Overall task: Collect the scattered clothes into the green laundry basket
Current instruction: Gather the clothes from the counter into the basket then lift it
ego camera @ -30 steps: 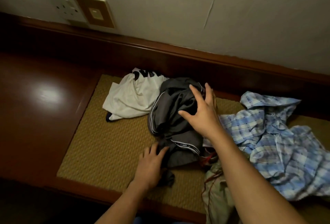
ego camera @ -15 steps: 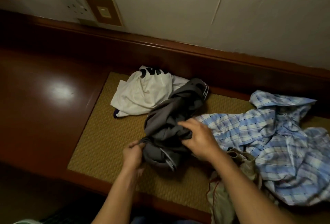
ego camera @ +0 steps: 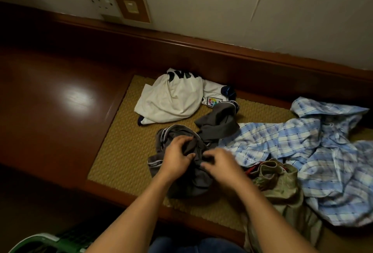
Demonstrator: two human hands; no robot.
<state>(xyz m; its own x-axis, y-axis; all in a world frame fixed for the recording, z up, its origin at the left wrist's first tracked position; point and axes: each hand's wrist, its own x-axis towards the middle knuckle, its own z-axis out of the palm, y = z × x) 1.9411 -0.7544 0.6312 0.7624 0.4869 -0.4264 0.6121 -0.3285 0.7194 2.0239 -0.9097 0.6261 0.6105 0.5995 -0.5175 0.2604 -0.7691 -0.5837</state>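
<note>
Head view: nearest, behind the wrists at the lower left corner, sits the green laundry basket point(ego camera: 38, 241). The left hand point(ego camera: 177, 157) and right hand point(ego camera: 220, 164) both have fingers clenched into the bunched grey garment point(ego camera: 185, 172) on the woven mat point(ego camera: 121, 151). Right of the fingers lie an olive garment point(ego camera: 276, 182) and a blue plaid shirt point(ego camera: 323, 151); beyond them, a white football jersey point(ego camera: 173, 101).

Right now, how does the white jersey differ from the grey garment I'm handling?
The white jersey lies untouched near the wall; the grey garment is bunched under both the left hand and right hand. The white jersey shows a colourful round badge and dark lettering; the grey garment has thin pale trim. Both lie crumpled on the woven mat.
</note>
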